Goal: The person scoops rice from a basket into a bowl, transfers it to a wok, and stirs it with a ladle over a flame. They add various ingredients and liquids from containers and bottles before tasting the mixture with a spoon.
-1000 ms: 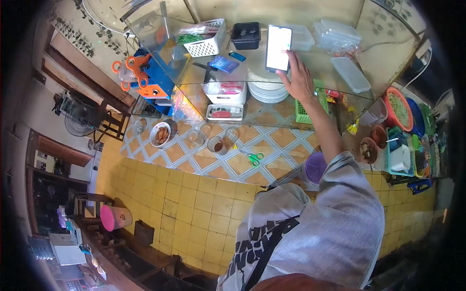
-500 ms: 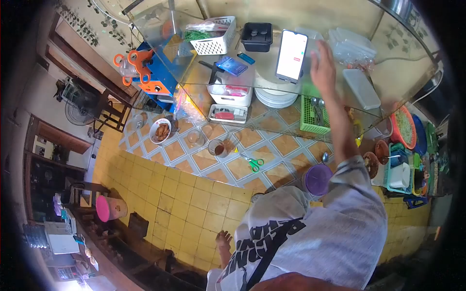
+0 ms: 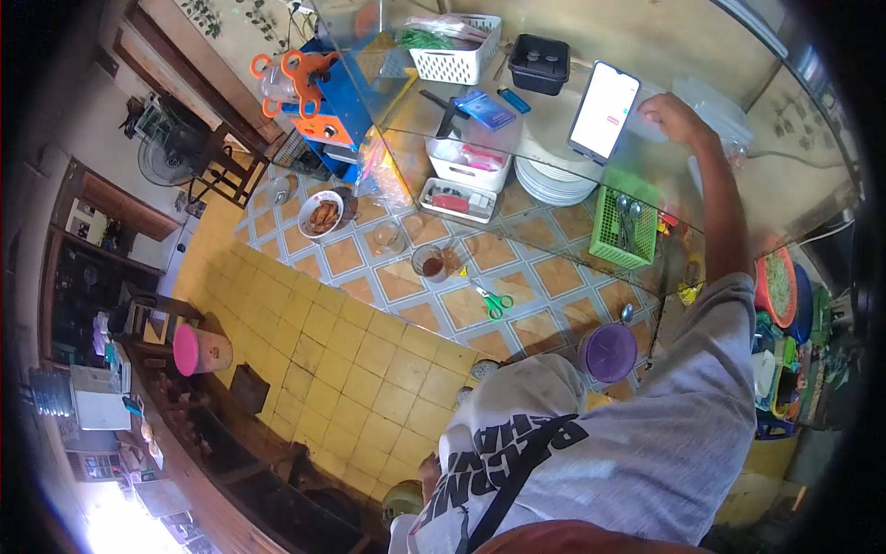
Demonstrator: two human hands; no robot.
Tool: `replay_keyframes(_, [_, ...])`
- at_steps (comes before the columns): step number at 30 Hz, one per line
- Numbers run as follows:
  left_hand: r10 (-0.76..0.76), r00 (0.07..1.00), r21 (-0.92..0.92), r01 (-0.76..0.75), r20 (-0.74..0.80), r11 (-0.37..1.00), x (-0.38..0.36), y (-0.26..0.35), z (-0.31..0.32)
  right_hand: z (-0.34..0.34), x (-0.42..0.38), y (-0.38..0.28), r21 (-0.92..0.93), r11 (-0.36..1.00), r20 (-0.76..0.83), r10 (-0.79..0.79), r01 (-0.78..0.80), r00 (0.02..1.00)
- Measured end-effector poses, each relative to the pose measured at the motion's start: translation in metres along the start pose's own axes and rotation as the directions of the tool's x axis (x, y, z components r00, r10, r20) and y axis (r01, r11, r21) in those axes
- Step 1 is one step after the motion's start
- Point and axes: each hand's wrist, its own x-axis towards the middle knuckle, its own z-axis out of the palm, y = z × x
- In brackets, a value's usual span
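My right hand is raised over the glass shelf, just right of a phone with a lit white screen. Its fingers are curled, and what they hold, if anything, cannot be made out. The phone leans upright above a stack of white plates. Below my right forearm stands a green basket with spoons. Low beside my shirt hangs my left hand, small and partly hidden, its fingers unclear.
On the tiled-pattern table are a bowl of fried food, a glass of brown drink, green scissors and a purple container. A pink-lidded bucket stands on the yellow floor.
My right hand has gone from spread fingers to curled ones, still beside the phone. The view has turned and shifted, so the table items appear further right. My left hand is now more hidden.
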Motion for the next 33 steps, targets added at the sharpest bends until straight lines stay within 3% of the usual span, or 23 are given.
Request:
replay_keyframes(3, [0.021, 1.000, 0.034, -0.021, -0.007, 0.999, 0.001, 0.008, -0.004, -0.018, -0.016, -0.018, 0.074, 0.996, -0.020, 0.057, -0.055, 0.998])
replay_keyframes(6, [0.030, 0.999, 0.058, -0.029, -0.018, 0.998, 0.003, 0.008, -0.007, -0.023, -0.036, -0.033, 0.108, 0.989, 0.112, 0.093, -0.105, 0.989])
replay_keyframes(8, [0.025, 0.999, 0.052, -0.023, -0.036, 0.998, -0.003, 0.003, -0.003, -0.021, -0.054, -0.045, -0.028, 0.998, -0.118, -0.056, 0.053, 0.992])
replay_keyframes(9, [0.021, 0.998, 0.033, -0.019, -0.055, 0.999, -0.010, 0.000, 0.004, -0.022, -0.060, -0.047, -0.045, 0.999, -0.069, 0.007, -0.010, 0.998])
replay_keyframes(10, [-0.060, 0.994, -0.213, 0.039, -0.092, 0.976, -0.008, 0.007, 0.011, -0.020, -0.066, -0.044, -0.066, 0.996, -0.023, 0.061, -0.062, 0.998])
replay_keyframes(11, [0.219, 0.974, -0.183, -0.226, -0.055, 0.957, -0.029, 0.015, 0.019, -0.006, -0.080, -0.025, -0.100, 0.993, -0.126, 0.049, -0.062, 0.991])
replay_keyframes(12, [0.089, 0.969, -0.214, -0.039, 0.229, 0.976, 0.004, 0.006, -0.012, -0.017, -0.084, -0.036, -0.058, 0.977, 0.005, 0.206, -0.206, 0.978])
replay_keyframes(13, [0.147, 0.989, -0.148, -0.146, -0.004, 0.978, -0.003, 0.008, 0.005, -0.010, -0.094, -0.023, -0.214, 0.973, -0.117, 0.064, -0.089, 0.991])
replay_keyframes(14, [0.071, 0.996, -0.124, -0.076, -0.046, 0.989, 0.007, 0.013, 0.008, -0.018, -0.104, -0.025, 0.023, 0.987, -0.125, 0.158, -0.156, 0.980])
replay_keyframes(15, [0.050, 0.993, -0.114, -0.063, -0.110, 0.991, -0.007, 0.032, 0.021, -0.031, -0.100, -0.036, -0.093, 0.946, -0.041, 0.308, -0.311, 0.950])
replay_keyframes(16, [0.027, 0.986, -0.096, -0.044, -0.167, 0.994, -0.026, 0.052, 0.032, -0.018, -0.116, -0.002, -0.119, 0.974, -0.193, 0.168, -0.193, 0.967])
replay_keyframes(18, [0.068, 0.986, -0.091, -0.082, -0.150, 0.992, -0.026, 0.059, 0.032, -0.019, -0.128, 0.021, 0.271, 0.930, -0.321, 0.331, -0.249, 0.887])
replay_keyframes(20, [0.082, 0.982, -0.114, -0.102, -0.169, 0.988, -0.033, 0.067, 0.036, -0.040, -0.132, 0.005, 0.025, 0.959, -0.466, 0.261, -0.282, 0.845])
replay_keyframes(21, [0.111, 0.978, -0.096, -0.129, -0.176, 0.987, -0.038, 0.071, 0.036, -0.036, -0.139, 0.031, 0.018, 0.952, -0.533, 0.269, -0.307, 0.802])
replay_keyframes(22, [0.100, 0.975, -0.138, -0.130, -0.201, 0.982, -0.042, 0.074, 0.037, -0.049, -0.134, -0.010, 0.180, 0.942, -0.578, 0.336, -0.285, 0.744])
replay_keyframes(23, [0.112, 0.967, -0.136, -0.146, -0.230, 0.980, -0.047, 0.075, 0.038, -0.048, -0.136, 0.015, -0.494, 0.828, -0.655, -0.153, -0.266, 0.740])
replay_keyframes(24, [0.117, 0.956, -0.141, -0.159, -0.268, 0.977, -0.051, 0.071, 0.040, -0.056, -0.124, -0.038, -0.036, 0.912, -0.759, 0.242, -0.410, 0.604])
replay_keyframes(25, [0.092, 0.946, -0.200, -0.160, -0.311, 0.967, -0.053, 0.066, 0.040, -0.058, -0.120, -0.045, -0.322, 0.888, -0.754, -0.032, -0.327, 0.656])
replay_keyframes(26, [0.107, 0.946, -0.202, -0.174, -0.306, 0.964, -0.056, 0.057, 0.038, -0.062, -0.099, -0.110, -0.451, 0.768, -0.783, -0.095, -0.455, 0.615])
replay_keyframes(27, [0.122, 0.943, -0.204, -0.191, -0.309, 0.960, -0.061, 0.044, 0.036, -0.047, -0.085, -0.112, -0.110, 0.917, -0.899, 0.072, -0.383, 0.432])
replay_keyframes(28, [0.096, 0.926, -0.259, -0.201, -0.366, 0.945, -0.059, 0.025, 0.032, -0.027, -0.056, -0.127, 0.205, 0.979, -0.957, 0.199, 0.006, 0.211])
replay_keyframes(30, [0.092, 0.911, -0.190, -0.181, -0.402, 0.965, -0.049, -0.013, 0.019, -0.020, -0.016, -0.198, 0.169, 0.984, -0.961, 0.150, 0.061, 0.232])
replay_keyframes(33, [-0.044, 0.891, -0.374, -0.144, -0.452, 0.916, -0.071, -0.040, -0.006, -0.011, 0.039, -0.301, -0.066, 0.977, -0.960, -0.118, 0.203, 0.254])
